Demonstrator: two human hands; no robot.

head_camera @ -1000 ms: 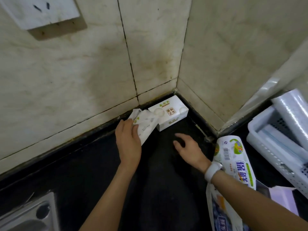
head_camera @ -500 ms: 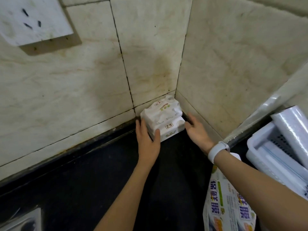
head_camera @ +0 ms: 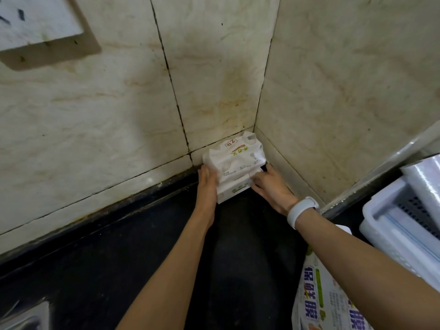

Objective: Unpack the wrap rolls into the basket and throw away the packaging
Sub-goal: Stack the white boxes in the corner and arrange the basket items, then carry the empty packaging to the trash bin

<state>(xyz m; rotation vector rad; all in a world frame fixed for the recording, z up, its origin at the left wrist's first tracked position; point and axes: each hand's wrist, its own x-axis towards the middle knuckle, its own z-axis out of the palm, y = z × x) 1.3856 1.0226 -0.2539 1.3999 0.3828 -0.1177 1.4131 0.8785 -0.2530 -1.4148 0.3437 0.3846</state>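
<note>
Two white tissue packs are stacked in the far corner of the black countertop, against the tiled walls. My left hand presses flat on the stack's left side. My right hand, with a white wristband, touches its right side. The white slatted basket sits at the right edge, with clear wrap rolls lying in it. The printed wrap packaging bag lies under my right forearm at the lower right.
Beige tiled walls meet in the corner behind the stack. A wall socket plate is at the upper left. A metal sink edge shows at the lower left. A metal rail runs behind the basket.
My left hand set the soft tissue pack on top of the boxed pack. Both hands then pushed the stack back into the corner. My view has moved closer.
</note>
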